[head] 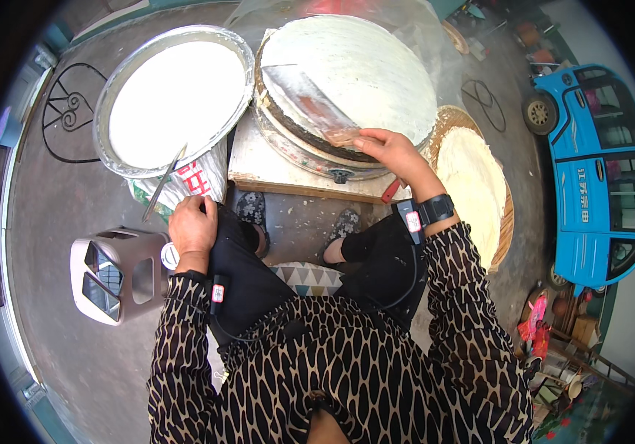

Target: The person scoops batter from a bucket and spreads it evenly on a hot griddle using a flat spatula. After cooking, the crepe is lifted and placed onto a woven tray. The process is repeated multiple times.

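My right hand [392, 152] grips the near end of a flat, wide scraper blade [312, 102], which lies slantwise over the left part of a round griddle [373, 72] coated with pale batter. My left hand [192, 225] rests on my left thigh, its fingers curled down; nothing shows in it. Left of the griddle, a large metal basin [103, 133] holds white liquid batter [175, 105]. A thin stick or blade [164, 183] leans on the basin's near rim. Right of the griddle, thin pale pancakes [470, 183] lie on a round woven tray [506, 222].
The griddle stands on a low wooden board [306, 191], with a red handle [390, 190] near its right edge. A pinkish plastic stool [120, 277] stands left of my leg. A blue van [589, 172] is parked at the right. A black wire frame [67, 114] lies at the left.
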Action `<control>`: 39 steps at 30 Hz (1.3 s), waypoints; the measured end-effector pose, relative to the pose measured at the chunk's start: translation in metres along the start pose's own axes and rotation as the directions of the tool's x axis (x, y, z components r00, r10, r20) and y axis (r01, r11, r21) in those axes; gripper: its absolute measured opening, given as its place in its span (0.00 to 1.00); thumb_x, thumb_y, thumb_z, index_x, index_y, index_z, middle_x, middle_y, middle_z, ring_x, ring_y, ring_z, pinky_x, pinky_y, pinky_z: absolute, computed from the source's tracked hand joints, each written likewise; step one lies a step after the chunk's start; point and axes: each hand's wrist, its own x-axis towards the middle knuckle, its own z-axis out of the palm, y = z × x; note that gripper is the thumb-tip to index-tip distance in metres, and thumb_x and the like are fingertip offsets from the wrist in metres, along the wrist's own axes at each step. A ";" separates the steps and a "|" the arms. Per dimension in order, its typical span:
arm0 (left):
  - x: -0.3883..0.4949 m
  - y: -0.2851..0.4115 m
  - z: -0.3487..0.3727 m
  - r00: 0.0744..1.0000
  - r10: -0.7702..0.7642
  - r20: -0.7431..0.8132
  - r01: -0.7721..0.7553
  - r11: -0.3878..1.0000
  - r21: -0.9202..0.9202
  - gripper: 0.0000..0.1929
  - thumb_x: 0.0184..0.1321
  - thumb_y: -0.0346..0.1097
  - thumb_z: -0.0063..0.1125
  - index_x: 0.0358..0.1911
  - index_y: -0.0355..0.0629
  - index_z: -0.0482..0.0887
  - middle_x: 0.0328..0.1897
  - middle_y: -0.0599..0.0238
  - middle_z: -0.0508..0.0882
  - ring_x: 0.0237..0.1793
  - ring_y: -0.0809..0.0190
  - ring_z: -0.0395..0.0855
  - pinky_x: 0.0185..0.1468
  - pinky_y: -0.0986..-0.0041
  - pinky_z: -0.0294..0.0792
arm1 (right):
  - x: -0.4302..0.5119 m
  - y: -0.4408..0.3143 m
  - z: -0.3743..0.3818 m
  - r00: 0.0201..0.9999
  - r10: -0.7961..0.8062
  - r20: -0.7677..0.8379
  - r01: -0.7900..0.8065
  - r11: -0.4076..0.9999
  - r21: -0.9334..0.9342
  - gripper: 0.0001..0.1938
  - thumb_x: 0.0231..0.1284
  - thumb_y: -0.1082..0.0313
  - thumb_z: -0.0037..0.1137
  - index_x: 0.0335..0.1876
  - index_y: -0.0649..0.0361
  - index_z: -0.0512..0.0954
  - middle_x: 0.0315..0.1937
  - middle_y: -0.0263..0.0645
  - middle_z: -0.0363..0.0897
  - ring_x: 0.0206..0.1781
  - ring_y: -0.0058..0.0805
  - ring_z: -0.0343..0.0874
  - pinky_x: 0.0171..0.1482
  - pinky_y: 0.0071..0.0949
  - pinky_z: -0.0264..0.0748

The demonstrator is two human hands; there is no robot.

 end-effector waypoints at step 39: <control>-0.005 -0.011 -0.005 0.999 -0.010 -0.050 0.006 0.998 -0.062 0.16 0.59 0.45 0.52 0.26 0.42 0.87 0.31 0.58 0.86 0.38 0.52 0.84 0.44 0.57 0.73 | -0.021 -0.111 0.064 0.797 -0.026 0.603 -0.436 0.666 0.605 0.19 0.72 0.57 0.48 0.55 0.67 0.71 0.31 0.42 0.79 0.23 0.19 0.72 0.22 0.16 0.69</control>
